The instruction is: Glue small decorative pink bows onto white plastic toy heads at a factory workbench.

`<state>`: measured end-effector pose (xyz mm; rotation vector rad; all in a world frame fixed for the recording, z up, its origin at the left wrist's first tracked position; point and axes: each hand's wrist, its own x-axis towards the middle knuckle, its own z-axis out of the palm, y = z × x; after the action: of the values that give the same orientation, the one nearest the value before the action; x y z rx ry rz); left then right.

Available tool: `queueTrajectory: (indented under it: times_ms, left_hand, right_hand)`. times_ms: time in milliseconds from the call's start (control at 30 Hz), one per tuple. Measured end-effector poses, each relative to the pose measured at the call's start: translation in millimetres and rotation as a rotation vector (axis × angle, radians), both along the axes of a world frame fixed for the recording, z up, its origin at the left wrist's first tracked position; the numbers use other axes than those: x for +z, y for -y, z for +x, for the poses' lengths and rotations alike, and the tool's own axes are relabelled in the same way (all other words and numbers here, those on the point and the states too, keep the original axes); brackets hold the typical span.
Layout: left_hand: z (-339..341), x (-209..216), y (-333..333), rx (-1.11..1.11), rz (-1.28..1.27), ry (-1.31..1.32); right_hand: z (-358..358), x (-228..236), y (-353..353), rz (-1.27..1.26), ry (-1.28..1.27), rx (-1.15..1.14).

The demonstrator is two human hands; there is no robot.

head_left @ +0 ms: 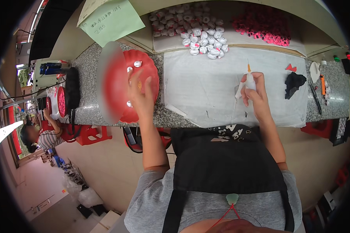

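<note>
My left hand [141, 95] is over a scalloped red tray [153, 66], its thumb and fingers apart. Around it in the tray lie a few small white rounded pieces [137, 63], one right by the fingertips and another beside the wrist. My right hand [257, 95] is wrapped round a small white squeeze bottle [250, 82] with an orange needle tip pointing up and away from me. That hand is above a white sheet [206, 89] covering the worktop, with a crumpled white scrap beside it.
White rounded pieces [210, 40] with pink marks are heaped at the back, near a pile of pink-and-black bits [262, 25]. A black cloth [294, 83], a small red piece [291, 68], a dark slim tool [315, 98] and an orange-handled tool [322, 83] lie at the right. Another person [46, 136] sits far left.
</note>
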<state>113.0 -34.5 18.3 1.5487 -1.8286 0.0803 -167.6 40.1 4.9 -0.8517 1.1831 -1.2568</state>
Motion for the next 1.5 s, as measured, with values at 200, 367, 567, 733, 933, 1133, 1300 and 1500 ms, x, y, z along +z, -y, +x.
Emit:
queueTrajectory:
  times_ms: [200,367,567,733,933,1133,1300,1500]
  left_hand:
    - [-110.4,-10.4,31.1,-0.540,0.074,-0.201]
    - [-127.2,-34.6,40.2,-0.528,0.056,-0.084]
    - [-127.4,-27.8,21.0,-0.586,0.337,-0.804]
    - [-121.6,-2.5,-8.7,-0.628,0.643,-1.239]
    - [-117.7,12.5,-29.8,-0.713,0.756,-1.423]
    - [-116.5,19.0,-36.6,-0.707,0.675,-1.449]
    - [-115.2,18.7,-37.4,-0.718,0.680,-1.425]
    - [-115.4,19.6,-39.2,-0.729,0.694,-1.415]
  right_hand:
    - [-2.1,10.6,-2.8,-0.044,0.053,0.006]
    - [-6.7,20.5,-10.6,-0.101,-0.010,-0.001]
    - [-14.5,25.2,-13.0,-0.137,0.038,-0.127]
    - [-14.1,35.6,-5.9,-0.326,0.375,-0.320]
    - [-1.0,50.2,-7.0,-0.567,-0.068,-0.375]
    - [7.6,56.2,-19.2,-0.781,-0.340,-0.237]
    - [8.9,57.8,-21.2,-0.829,-0.454,-0.178]
    - [9.9,57.7,-21.5,-0.844,-0.476,-0.180]
